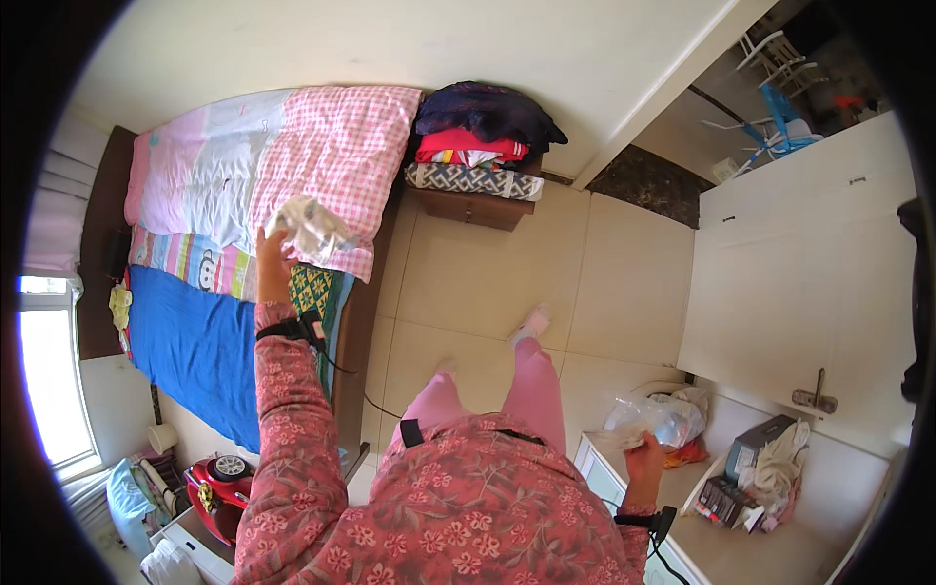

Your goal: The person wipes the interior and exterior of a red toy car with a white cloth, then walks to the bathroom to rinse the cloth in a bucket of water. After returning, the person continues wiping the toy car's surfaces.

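My left hand [273, 256] reaches over the bed at the left, its fingers spread beside a crumpled whitish cloth [311, 228] with grey patches. The cloth lies over or hangs just above the pink checked quilt [351, 131]; I cannot tell which, nor whether the fingers hold it. At the lower right, my right hand [643, 462] is at the edge of a cabinet top, its fingers curled near a pale cloth [618, 437] and a clear plastic bag [636, 413]. Whether it grips the cloth is unclear.
A wooden bedside cabinet [475, 212] bears folded textiles. A blue sheet [194, 344] covers the near part of the bed. Boxes [760, 446] and cloths stand on the cabinet [775, 556] at right, below a white door [797, 270]. A red toy car [219, 497] is at lower left.
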{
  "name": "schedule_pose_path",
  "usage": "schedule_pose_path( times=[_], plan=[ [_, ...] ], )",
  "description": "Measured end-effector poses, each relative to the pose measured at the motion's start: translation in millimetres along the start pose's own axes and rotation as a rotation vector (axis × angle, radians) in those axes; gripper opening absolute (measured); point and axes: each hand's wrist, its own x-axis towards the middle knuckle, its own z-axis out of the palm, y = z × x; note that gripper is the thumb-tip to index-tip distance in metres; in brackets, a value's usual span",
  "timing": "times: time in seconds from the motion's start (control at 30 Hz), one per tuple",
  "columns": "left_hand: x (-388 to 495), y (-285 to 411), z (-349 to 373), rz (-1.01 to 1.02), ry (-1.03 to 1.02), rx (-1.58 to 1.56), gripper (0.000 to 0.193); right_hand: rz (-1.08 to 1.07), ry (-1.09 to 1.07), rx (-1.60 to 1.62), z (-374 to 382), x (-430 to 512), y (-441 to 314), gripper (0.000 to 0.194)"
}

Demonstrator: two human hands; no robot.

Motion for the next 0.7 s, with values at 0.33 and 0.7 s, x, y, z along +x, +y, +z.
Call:
schedule_pose_path(
  times=[0.33, 0.7],
  plan=[
    [-89.0, -133.6, 198.7, -0.37, -0.198, 0.172, 0.019, -0.12, -0.27, 0.041, 154.1, 160.8, -222.1, 0.031],
    [-127.5, -129.3, 467.7, -0.4, -0.8, 0.761, 0.028, -0.326, -0.746, 0.298, 403.7, 319.0, -445.4, 0.041]
  ],
)
